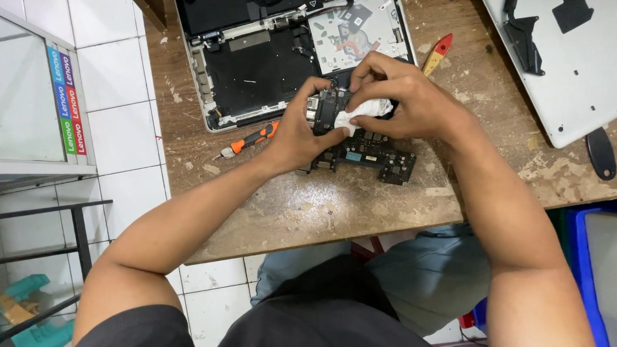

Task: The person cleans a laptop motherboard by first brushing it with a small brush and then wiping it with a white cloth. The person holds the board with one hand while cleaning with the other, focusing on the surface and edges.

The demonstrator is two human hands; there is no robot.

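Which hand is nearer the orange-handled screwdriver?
Left. The left hand sits right beside the orange-handled screwdriver, gripping the circuit board. The right hand is farther off, pressing a white tissue.

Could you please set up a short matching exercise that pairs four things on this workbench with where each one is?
Things:
1. white cloth
2. circuit board
3. orange screwdriver
4. opened laptop

Places:
A. lying on the bench beside the left hand
B. at the far edge of the bench, beyond both hands
C. pinched in the right hand
D. held by the left hand, partly resting on the bench

Pairs: 1-C, 2-D, 3-A, 4-B
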